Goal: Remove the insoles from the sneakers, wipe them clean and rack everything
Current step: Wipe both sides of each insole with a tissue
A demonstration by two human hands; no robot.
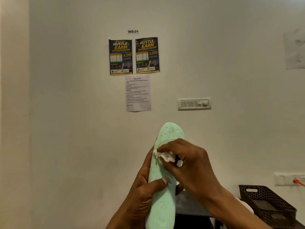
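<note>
A mint-green insole (pixel 160 207) stands upright in front of me, toe end up, its patterned underside facing me. My left hand (pixel 142 194) grips it from the left side, thumb laid across its middle. My right hand (pixel 189 164) presses a crumpled white wipe (pixel 165 156) against the insole's upper part, fingers closed on the wipe. No sneakers are in view.
A dark perforated plastic basket (pixel 267 202) sits low at the right on a dark surface (pixel 189 205). The wall ahead carries two posters (pixel 134 56), a task sheet (pixel 138 93), a switch panel (pixel 194 103) and a socket with a red plug (pixel 297 181).
</note>
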